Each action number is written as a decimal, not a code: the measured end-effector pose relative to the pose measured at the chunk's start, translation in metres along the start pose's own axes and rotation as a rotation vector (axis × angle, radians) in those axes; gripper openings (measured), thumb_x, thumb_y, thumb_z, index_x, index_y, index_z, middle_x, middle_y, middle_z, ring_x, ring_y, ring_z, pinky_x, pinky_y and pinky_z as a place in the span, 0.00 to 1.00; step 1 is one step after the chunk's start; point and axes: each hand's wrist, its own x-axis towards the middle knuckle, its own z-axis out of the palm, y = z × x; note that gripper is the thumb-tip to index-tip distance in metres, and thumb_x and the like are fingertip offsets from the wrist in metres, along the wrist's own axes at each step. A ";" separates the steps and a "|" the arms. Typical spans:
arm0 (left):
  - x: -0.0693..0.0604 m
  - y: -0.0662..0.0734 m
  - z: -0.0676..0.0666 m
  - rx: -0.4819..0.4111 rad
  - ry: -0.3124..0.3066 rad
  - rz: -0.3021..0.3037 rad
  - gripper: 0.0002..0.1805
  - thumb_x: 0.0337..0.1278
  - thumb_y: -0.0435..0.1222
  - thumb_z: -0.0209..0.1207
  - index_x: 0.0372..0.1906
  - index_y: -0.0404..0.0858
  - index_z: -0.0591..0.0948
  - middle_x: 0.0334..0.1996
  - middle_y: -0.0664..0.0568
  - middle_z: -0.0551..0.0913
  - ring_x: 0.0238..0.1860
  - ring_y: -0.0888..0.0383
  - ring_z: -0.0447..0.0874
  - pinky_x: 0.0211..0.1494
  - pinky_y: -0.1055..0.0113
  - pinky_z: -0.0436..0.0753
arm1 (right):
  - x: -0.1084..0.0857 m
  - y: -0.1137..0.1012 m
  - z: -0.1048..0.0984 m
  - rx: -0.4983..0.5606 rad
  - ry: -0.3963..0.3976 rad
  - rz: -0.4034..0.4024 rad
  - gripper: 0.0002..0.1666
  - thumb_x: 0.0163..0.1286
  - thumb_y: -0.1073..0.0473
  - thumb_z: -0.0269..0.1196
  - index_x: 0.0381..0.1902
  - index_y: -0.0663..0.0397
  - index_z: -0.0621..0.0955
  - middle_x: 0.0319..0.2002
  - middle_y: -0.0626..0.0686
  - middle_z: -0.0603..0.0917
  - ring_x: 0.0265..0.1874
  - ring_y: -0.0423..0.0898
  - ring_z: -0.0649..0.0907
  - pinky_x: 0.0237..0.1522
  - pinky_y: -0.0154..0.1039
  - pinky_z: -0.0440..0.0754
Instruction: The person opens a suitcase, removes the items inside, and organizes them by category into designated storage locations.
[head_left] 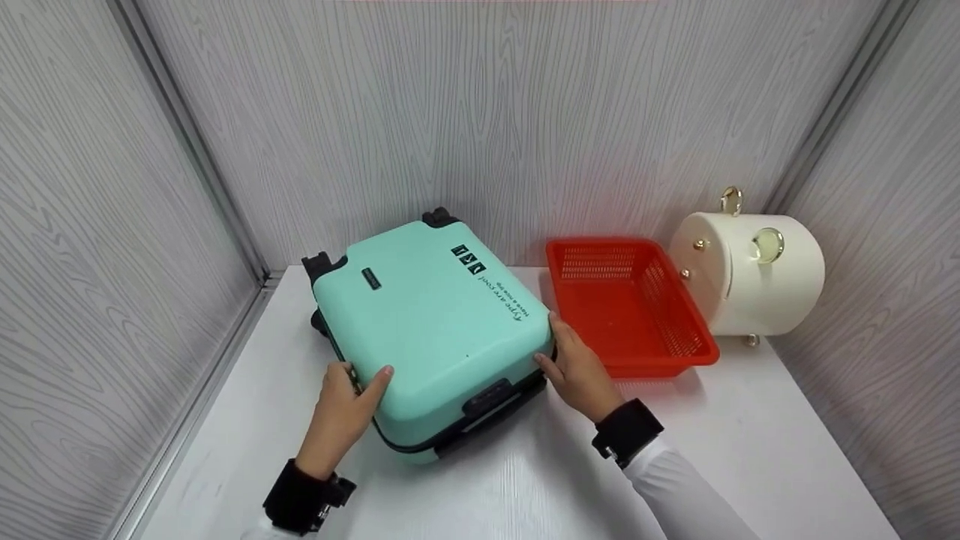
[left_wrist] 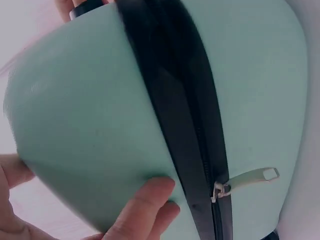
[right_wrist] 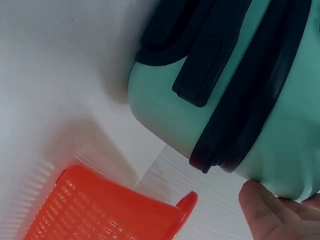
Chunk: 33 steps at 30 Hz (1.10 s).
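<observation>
So the case sits just left of the basket, wheels at the case's far end. Left hand grips the side away from the basket, right hand holds the corner nearest the basket, probably a two-sided hold so it won't twist. White box is right of the basket, likely to leave elbow room

Bright head view, dimmer wrist views

Mint-green suitcase with black trim, red basket, cream canister with gold fittings, grey wood-grained walls
</observation>
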 end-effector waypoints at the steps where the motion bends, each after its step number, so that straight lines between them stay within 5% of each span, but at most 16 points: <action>1: 0.002 0.000 -0.002 0.000 -0.005 -0.001 0.44 0.79 0.55 0.60 0.72 0.21 0.59 0.59 0.32 0.68 0.54 0.42 0.73 0.53 0.51 0.79 | -0.001 -0.002 0.001 -0.011 0.029 -0.005 0.45 0.77 0.59 0.70 0.83 0.68 0.63 0.78 0.69 0.72 0.74 0.64 0.78 0.75 0.59 0.75; 4: 0.016 -0.002 -0.011 -0.008 -0.020 0.017 0.48 0.79 0.52 0.61 0.78 0.20 0.54 0.70 0.25 0.63 0.66 0.36 0.70 0.65 0.41 0.78 | -0.007 -0.012 0.006 -0.025 0.130 0.001 0.39 0.76 0.60 0.71 0.77 0.70 0.70 0.71 0.70 0.77 0.65 0.63 0.84 0.69 0.59 0.82; 7: 0.039 -0.005 -0.023 -0.005 -0.019 0.047 0.48 0.81 0.48 0.58 0.81 0.19 0.49 0.80 0.21 0.53 0.81 0.29 0.57 0.81 0.34 0.64 | -0.017 -0.022 0.014 0.001 0.210 0.039 0.33 0.75 0.60 0.71 0.70 0.71 0.74 0.61 0.68 0.80 0.52 0.59 0.87 0.58 0.54 0.88; 11: 0.077 -0.013 -0.044 0.032 0.033 0.056 0.48 0.83 0.49 0.54 0.84 0.20 0.46 0.83 0.21 0.49 0.85 0.28 0.49 0.85 0.34 0.57 | -0.031 -0.030 0.027 0.075 0.218 0.090 0.25 0.76 0.57 0.71 0.60 0.67 0.76 0.47 0.63 0.82 0.39 0.54 0.84 0.42 0.44 0.85; 17: 0.121 -0.027 -0.076 0.038 0.083 0.041 0.50 0.84 0.58 0.47 0.88 0.29 0.43 0.86 0.27 0.47 0.86 0.28 0.49 0.85 0.34 0.58 | -0.057 -0.033 0.048 0.174 -0.037 0.208 0.16 0.80 0.48 0.67 0.40 0.54 0.80 0.25 0.48 0.78 0.24 0.40 0.76 0.32 0.35 0.74; 22: 0.143 -0.024 -0.082 0.018 0.039 0.057 0.50 0.83 0.61 0.47 0.89 0.34 0.44 0.87 0.29 0.51 0.85 0.29 0.54 0.83 0.35 0.65 | -0.064 -0.035 0.059 0.432 -0.268 0.400 0.21 0.81 0.45 0.64 0.44 0.60 0.83 0.22 0.45 0.79 0.17 0.37 0.76 0.24 0.34 0.76; 26: 0.154 -0.019 -0.079 0.042 0.018 0.074 0.50 0.84 0.56 0.50 0.87 0.28 0.45 0.85 0.26 0.51 0.84 0.29 0.57 0.81 0.38 0.69 | -0.065 -0.039 0.066 0.581 -0.327 0.520 0.23 0.81 0.47 0.64 0.45 0.66 0.83 0.21 0.50 0.83 0.14 0.40 0.79 0.20 0.35 0.81; 33: 0.161 -0.019 -0.083 0.114 -0.014 0.067 0.49 0.83 0.52 0.53 0.86 0.25 0.45 0.85 0.23 0.47 0.86 0.27 0.49 0.85 0.35 0.59 | -0.072 -0.051 0.089 0.747 -0.377 0.584 0.22 0.84 0.49 0.60 0.39 0.65 0.81 0.20 0.50 0.84 0.14 0.40 0.81 0.20 0.35 0.82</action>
